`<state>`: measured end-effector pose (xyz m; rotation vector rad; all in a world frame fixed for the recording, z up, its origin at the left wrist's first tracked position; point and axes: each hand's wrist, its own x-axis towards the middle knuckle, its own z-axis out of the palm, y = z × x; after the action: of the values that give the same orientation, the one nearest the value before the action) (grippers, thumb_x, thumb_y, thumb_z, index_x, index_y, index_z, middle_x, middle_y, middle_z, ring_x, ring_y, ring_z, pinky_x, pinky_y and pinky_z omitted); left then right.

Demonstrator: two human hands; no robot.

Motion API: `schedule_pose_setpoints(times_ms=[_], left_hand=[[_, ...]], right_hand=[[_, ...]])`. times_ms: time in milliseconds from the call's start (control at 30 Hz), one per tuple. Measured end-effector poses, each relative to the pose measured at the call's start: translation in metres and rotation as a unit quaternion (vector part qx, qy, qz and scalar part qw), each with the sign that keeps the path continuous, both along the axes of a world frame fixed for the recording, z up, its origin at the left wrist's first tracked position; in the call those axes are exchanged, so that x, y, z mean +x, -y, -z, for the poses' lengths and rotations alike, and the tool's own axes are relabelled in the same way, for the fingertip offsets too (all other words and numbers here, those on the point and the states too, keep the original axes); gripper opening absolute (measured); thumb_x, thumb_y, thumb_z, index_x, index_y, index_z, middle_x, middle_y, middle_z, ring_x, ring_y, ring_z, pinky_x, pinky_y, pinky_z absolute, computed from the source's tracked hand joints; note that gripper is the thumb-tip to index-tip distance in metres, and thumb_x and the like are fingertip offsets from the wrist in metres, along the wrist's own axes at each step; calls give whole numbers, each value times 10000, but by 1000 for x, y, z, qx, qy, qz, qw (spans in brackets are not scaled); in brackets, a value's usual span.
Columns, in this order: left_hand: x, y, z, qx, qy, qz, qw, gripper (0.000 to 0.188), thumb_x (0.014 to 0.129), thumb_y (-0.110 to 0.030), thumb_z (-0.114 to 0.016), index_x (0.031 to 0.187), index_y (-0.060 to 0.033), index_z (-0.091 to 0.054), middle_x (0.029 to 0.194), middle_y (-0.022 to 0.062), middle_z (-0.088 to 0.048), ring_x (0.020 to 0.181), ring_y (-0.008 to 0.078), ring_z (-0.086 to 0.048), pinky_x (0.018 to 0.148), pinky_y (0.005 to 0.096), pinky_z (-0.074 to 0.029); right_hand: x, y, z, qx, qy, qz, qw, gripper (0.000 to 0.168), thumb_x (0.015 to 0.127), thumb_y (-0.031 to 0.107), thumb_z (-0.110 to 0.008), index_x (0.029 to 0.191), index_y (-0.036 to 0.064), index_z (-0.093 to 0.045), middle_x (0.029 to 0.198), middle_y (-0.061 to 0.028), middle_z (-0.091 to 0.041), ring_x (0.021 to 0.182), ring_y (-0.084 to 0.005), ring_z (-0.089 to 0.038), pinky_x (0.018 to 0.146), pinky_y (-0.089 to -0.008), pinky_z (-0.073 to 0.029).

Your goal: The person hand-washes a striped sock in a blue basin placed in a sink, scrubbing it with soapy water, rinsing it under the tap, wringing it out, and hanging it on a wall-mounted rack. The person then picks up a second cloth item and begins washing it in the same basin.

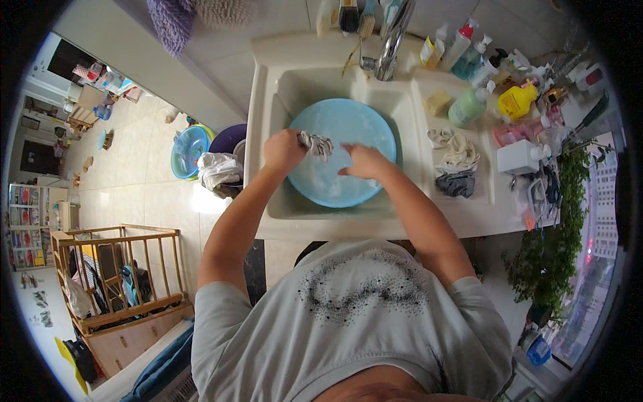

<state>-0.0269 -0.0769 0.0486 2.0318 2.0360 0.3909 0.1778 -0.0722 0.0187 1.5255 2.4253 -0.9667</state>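
A round blue plastic basin (346, 193) of cloudy water sits in the cream sink (326, 228). My left hand (285, 151) is closed on a twisted, light grey wet cloth (317, 144) above the basin's left side. Over the basin's right half, my right hand (364, 161) has its fingers spread and holds nothing. On the ledge right of the basin lie a cream crumpled cloth (459, 153) and a dark grey cloth (455, 184), with a yellowish soap bar (437, 102) behind them. The chrome faucet (394, 47) stands at the back of the sink.
Several pump bottles, among them a green one (467, 106) and a yellow one (517, 100), crowd the right ledge near a white bottle (518, 157). Brushes (349, 17) stand behind the faucet. Left of the sink, white fabric (219, 170) lies beside a blue basin (187, 151) and a purple basin (228, 138).
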Motion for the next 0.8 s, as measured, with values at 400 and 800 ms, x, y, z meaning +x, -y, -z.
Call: schedule_pose_setpoints(times_ms=[400, 800], left_hand=[[23, -13, -121, 44, 228, 302, 925, 741, 677, -184, -705, 1287, -87, -295, 1092, 175, -499, 969, 272, -522, 837, 351, -422], [51, -9, 22, 104, 77, 279, 951, 226, 790, -236, -573, 810, -17, -620, 813, 129, -639, 735, 275, -611, 737, 383, -469]], right_hand=[[34, 27, -59, -160, -530, 299, 777, 386, 831, 154, -528, 1202, 85, -443, 948, -17, -578, 714, -111, -538, 558, -241, -470], [52, 63, -38, -110, -632, 400, 655, 357, 820, 111, -529, 1168, 52, -475, 978, -10, -544, 829, -112, -531, 737, -255, -445]])
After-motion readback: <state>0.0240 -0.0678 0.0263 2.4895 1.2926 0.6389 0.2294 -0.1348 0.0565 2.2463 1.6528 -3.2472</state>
